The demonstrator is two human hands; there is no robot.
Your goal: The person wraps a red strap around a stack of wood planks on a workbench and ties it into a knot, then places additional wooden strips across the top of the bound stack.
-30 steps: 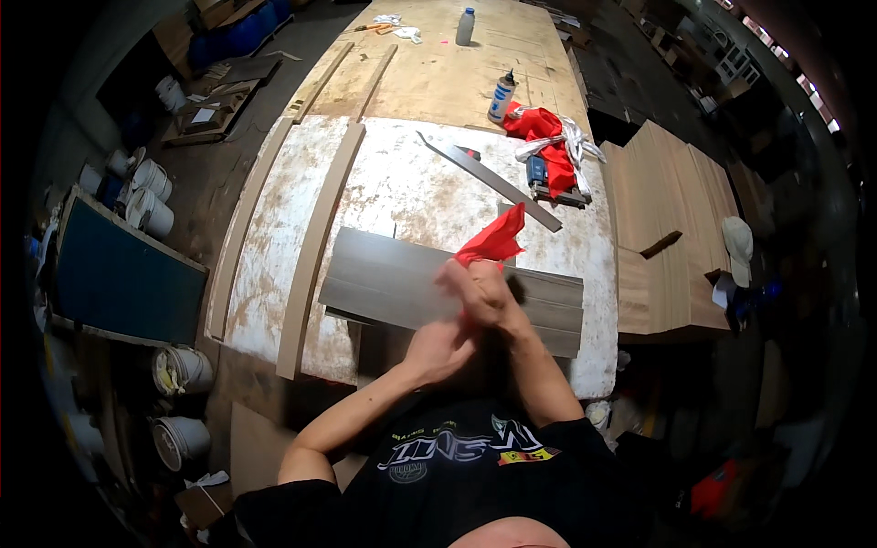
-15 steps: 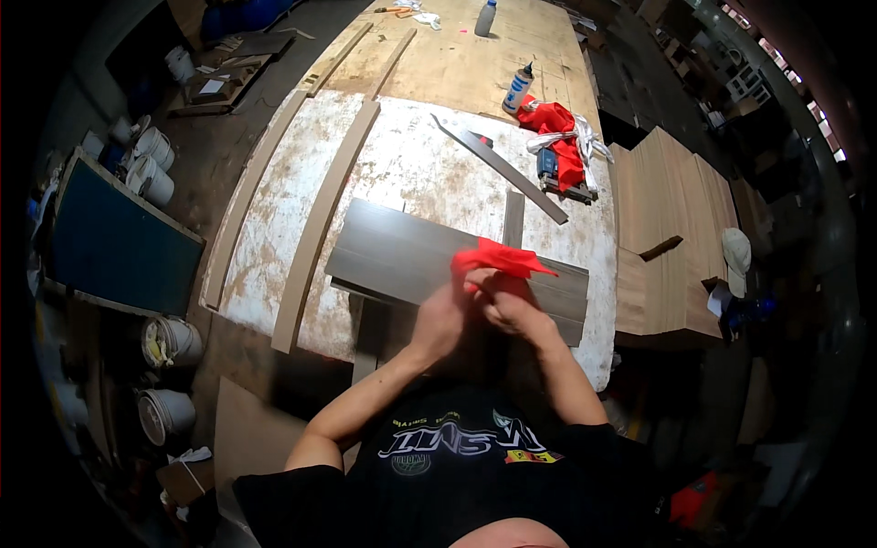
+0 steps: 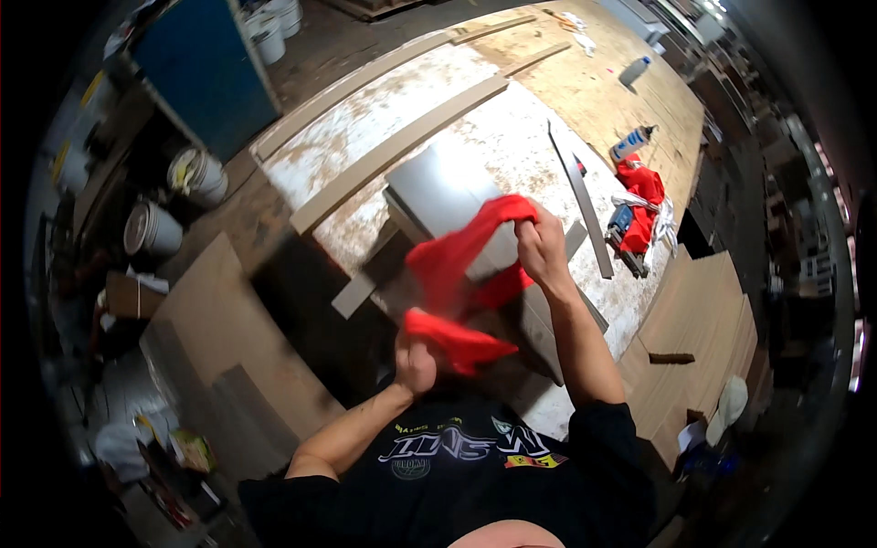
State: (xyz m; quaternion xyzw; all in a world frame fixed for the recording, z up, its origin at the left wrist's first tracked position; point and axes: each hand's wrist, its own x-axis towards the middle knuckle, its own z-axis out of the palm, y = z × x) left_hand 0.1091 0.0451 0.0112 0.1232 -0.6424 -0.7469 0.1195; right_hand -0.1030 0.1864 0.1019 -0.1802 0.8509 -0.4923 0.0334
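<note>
A red cloth (image 3: 457,251) is stretched loosely between my two hands, blurred by motion. My left hand (image 3: 417,365) grips its lower end, low and close to my body. Higher up and to the right, my right hand (image 3: 543,245) is closed on the other end. Beneath the cloth lies a dark grey, smooth board (image 3: 438,187) at the near end of the worktable; the cloth and my right arm cover part of it. A narrow board piece (image 3: 354,294) sticks out under its left side.
Long wooden strips (image 3: 393,151) lie along the table's left (image 3: 365,110). To the right are a thin dark strip (image 3: 585,205), a glue bottle (image 3: 633,143), a second red cloth (image 3: 644,187) and a blue power tool (image 3: 621,219). Wood-grain panels (image 3: 703,310) stand beyond; buckets (image 3: 196,178) at left.
My hands have parted: the left came down and left, the right went up and right, spreading the bunched red cloth. The whole view has turned.
</note>
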